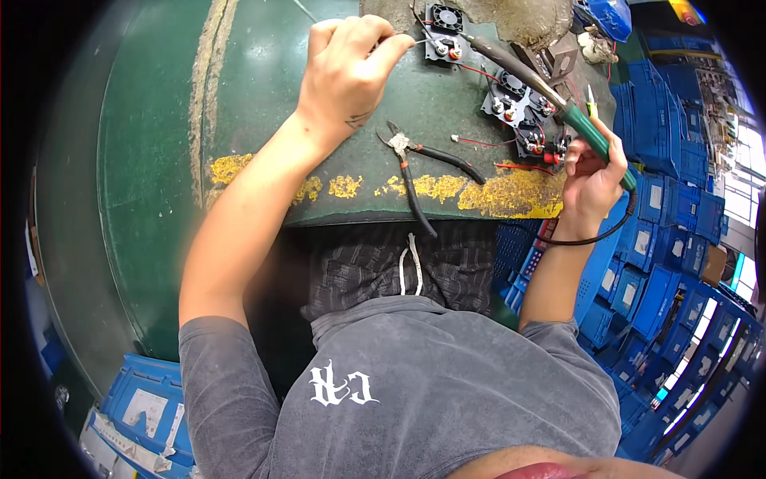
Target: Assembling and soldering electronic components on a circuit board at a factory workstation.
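My left hand (345, 68) is closed in a pinch on a thin strand of solder wire (420, 41), which points right toward a small panel with a black fan (444, 17) and round terminals. My right hand (594, 176) grips the green handle of a soldering iron (585, 129). Its long metal barrel slants up and left, with the tip beside that fan panel; I cannot tell whether it touches. Below the barrel lie several similar fan panels (503, 104) with red and black wires. Diagonal cutters (408, 146) with black handles rest, jaws spread, between my hands.
The green bench mat (255, 88) has worn yellow marking (447, 188) along its near edge. A brown, crusted lump (523, 20) and metal pieces (562, 60) sit at the far right. The iron's black cord (602, 237) loops under my right wrist. Blue bins (638, 239) stand stacked to the right.
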Action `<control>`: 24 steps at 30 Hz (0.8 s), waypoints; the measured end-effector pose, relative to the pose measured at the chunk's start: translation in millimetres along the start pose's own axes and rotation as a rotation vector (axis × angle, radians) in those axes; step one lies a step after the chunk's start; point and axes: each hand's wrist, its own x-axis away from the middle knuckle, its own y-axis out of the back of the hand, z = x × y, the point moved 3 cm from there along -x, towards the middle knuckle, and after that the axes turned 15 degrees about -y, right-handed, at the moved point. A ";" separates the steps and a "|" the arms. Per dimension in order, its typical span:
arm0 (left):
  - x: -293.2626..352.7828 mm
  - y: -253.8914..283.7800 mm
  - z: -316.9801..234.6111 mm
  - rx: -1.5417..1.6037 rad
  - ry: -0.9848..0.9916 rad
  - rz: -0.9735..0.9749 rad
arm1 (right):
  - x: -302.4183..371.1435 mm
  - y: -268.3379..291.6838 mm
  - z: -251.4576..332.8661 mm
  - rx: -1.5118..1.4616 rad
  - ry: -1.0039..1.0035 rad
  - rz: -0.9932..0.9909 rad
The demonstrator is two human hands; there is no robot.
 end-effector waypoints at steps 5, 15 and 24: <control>2.8 -2.7 0.8 0.023 0.020 0.008 | -9.5 -5.5 3.8 0.046 -0.025 0.004; -0.4 -13.1 6.4 0.093 -0.127 -0.464 | -22.1 -7.9 6.1 0.087 -0.023 0.048; -18.9 8.4 -5.9 0.063 0.001 0.067 | -19.7 -1.1 7.5 0.097 -0.024 -0.012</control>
